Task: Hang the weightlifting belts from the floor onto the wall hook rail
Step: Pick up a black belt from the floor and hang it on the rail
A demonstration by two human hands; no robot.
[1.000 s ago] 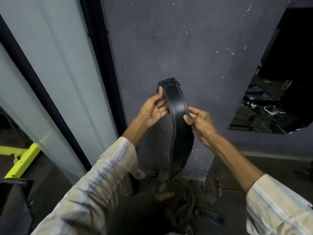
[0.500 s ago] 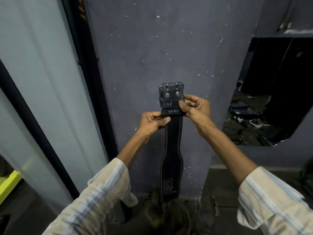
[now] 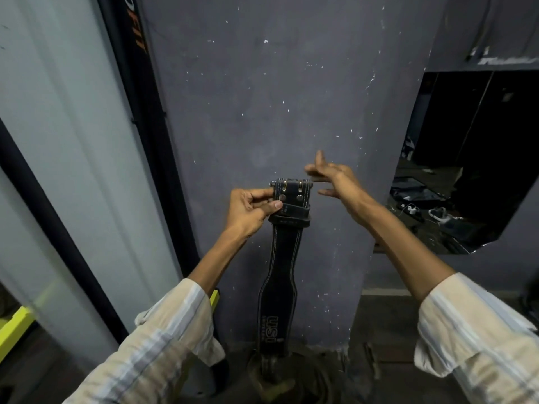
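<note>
A black leather weightlifting belt (image 3: 284, 258) with white stitching and "USI" lettering hangs straight down in front of the dark grey wall (image 3: 262, 112). My left hand (image 3: 250, 208) pinches its buckle end at the top left, thumb across the front. My right hand (image 3: 332, 177) is just to the right of the buckle, off the belt, fingers spread and blurred. The belt's lower end reaches a heap of brown belts (image 3: 280, 374) on the floor. No hook rail is visible.
A black vertical frame post (image 3: 145, 112) and pale panels (image 3: 73, 126) stand to the left. At the right a dark wall opening (image 3: 472, 158) shows clutter inside. Yellow metal (image 3: 14, 325) lies low at the left edge.
The belt was lifted and turned so its face points at me. My left hand moved up to the buckle end. My right hand let go and moved away to the right.
</note>
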